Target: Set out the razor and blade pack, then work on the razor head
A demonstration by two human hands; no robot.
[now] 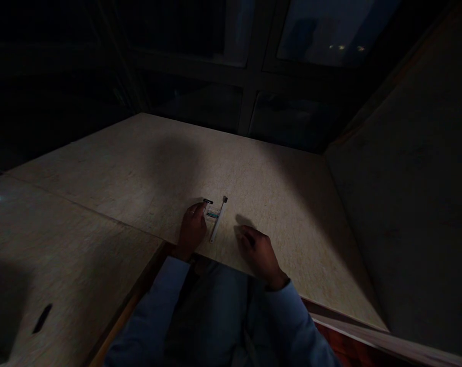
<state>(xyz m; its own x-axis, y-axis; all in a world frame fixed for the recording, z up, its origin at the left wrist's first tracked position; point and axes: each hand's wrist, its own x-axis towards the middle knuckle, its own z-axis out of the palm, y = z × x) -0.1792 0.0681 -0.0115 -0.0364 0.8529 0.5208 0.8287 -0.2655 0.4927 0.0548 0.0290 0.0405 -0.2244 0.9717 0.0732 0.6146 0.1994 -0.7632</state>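
Touching a clear packet [211, 214] — something teal inside — the left hand [193, 228], grip unclear; right hand [257, 251] rests loosely spread, empty.

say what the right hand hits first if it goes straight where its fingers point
Probably the thin white stick with a dark tip, lying just beyond the right hand; the dim light makes depth unsure.
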